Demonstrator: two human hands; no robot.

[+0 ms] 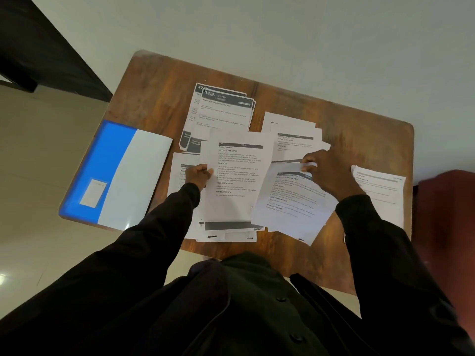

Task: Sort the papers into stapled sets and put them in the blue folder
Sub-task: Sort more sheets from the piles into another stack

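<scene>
Printed papers lie spread over a small wooden table (159, 98). My left hand (197, 176) pinches the left edge of a text sheet (237, 176) raised in the middle. My right hand (325, 173) pinches the top edge of a second sheet (290, 201) that tilts to the right. The blue folder (108, 163) lies closed at the table's left edge, with a white panel and a small label on its cover. A pile with dark headers (223, 109) sits at the back. More sheets (295, 134) lie behind my right hand. No stapler is visible.
Another stack of papers (380, 188) rests at the table's right edge. A dark red object (447, 201) stands just beyond that edge. The pale wall is behind the table, and a dark piece of furniture (38, 47) is at the upper left.
</scene>
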